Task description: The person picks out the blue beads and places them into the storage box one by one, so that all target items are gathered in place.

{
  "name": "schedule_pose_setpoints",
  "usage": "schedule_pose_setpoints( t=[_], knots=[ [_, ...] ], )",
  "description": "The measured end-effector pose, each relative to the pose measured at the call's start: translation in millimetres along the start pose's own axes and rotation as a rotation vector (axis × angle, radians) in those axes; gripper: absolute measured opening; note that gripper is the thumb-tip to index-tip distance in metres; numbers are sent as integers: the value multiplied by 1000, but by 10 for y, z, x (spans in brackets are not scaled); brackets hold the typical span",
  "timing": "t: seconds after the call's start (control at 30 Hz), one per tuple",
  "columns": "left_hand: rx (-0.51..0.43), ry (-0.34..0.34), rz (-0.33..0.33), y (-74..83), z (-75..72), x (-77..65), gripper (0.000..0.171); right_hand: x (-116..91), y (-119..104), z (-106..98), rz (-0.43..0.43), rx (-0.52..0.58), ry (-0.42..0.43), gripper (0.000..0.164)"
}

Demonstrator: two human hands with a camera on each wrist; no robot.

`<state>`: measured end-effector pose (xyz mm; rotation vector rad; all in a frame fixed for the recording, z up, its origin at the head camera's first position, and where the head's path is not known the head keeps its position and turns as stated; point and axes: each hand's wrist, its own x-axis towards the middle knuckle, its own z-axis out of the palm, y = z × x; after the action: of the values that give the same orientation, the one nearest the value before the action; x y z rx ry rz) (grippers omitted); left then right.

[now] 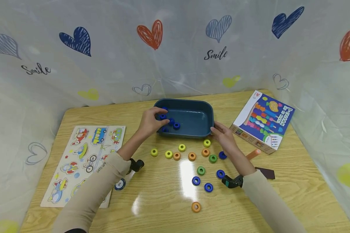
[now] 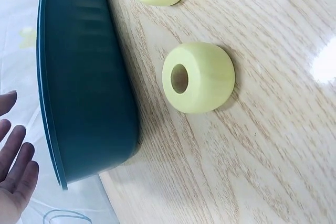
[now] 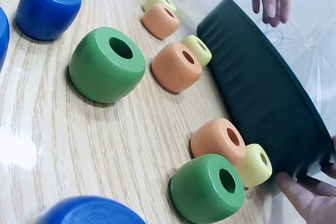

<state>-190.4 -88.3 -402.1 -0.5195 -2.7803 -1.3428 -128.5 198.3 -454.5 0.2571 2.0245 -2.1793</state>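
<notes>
A dark teal plastic tub (image 1: pixel 189 135) stands near the table's back edge, with several blue wooden beads (image 1: pixel 176 126) at its left end. My left hand (image 1: pixel 150 123) is over that end, thumb and fingers apart above the blue beads. In the left wrist view the same hand (image 2: pixel 16 177) has loosely spread fingers and nothing visible in them. My right hand (image 1: pixel 225 137) holds the tub's near right corner. The right wrist view shows its thumb and fingers (image 3: pixel 294 192) against that corner. In front lie yellow beads (image 1: pixel 154 152), orange beads (image 1: pixel 192 156), green beads (image 1: pixel 201 170) and more blue beads (image 1: pixel 208 187).
A wooden picture puzzle board (image 1: pixel 75 174) lies at left, beside a round dark disc (image 1: pixel 120 184). At right are a printed toy box (image 1: pixel 263 121), an orange stick (image 1: pixel 253 154) and a dark flat piece (image 1: pixel 266 173). A heart-printed curtain (image 1: pixel 175 64) hangs behind the table.
</notes>
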Motion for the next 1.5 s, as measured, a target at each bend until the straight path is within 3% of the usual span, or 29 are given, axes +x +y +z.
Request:
schedule_pose_setpoints(
  t=[0.23,0.37,0.5,0.63,0.77,0.97,1.2,1.5],
  knots=[
    [-29,32,3,-7,-46,-18,32,2,2,0,-1,3,2,50],
    [-60,99,-27,-56,-55,-15,34,-2,1,-3,-1,9,2,51],
    [-166,151,-168,-134,-53,-25,46,5,1,-2,-3,19,-8,50],
    [-317,70,-372,-270,-34,-53,52,3,3,8,0,31,-13,49],
    [-370,9,-477,-391,9,-81,46,10,5,12,5,30,-10,50],
    [-397,35,-496,-452,40,-111,41,-52,-33,-76,-44,-67,-36,52],
    [-446,38,-498,-455,39,-120,41,-378,64,-299,-174,-374,-2,37],
    [-448,37,-505,-449,26,-126,42,-778,299,-401,-151,-549,23,46]
  ],
)
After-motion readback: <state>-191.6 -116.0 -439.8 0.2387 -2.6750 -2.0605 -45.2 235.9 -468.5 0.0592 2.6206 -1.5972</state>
